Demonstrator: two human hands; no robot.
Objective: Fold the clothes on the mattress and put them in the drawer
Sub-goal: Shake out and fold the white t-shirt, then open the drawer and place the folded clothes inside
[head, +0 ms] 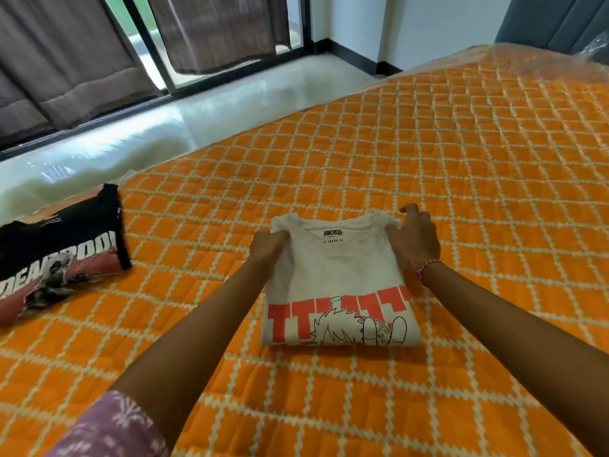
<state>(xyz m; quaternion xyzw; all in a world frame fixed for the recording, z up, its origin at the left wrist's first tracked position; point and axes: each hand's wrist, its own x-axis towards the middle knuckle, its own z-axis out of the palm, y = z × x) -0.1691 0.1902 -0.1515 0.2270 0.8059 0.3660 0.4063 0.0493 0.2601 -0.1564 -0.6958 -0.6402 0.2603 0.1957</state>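
A white T-shirt point(339, 278) with a red and black print lies folded into a rectangle on the orange quilted mattress point(461, 166), collar at the far end. My left hand point(268, 247) pinches its far left corner near the collar. At the far right corner, my right hand point(417, 239) grips the shoulder edge with curled fingers. A black T-shirt point(62, 249) with white lettering and a red print lies folded at the left edge of the mattress.
Beyond the mattress is a pale glossy floor point(230, 103), then dark-framed glass doors with brown curtains point(66, 61). A grey headboard point(557, 21) stands at the top right. No drawer is in view.
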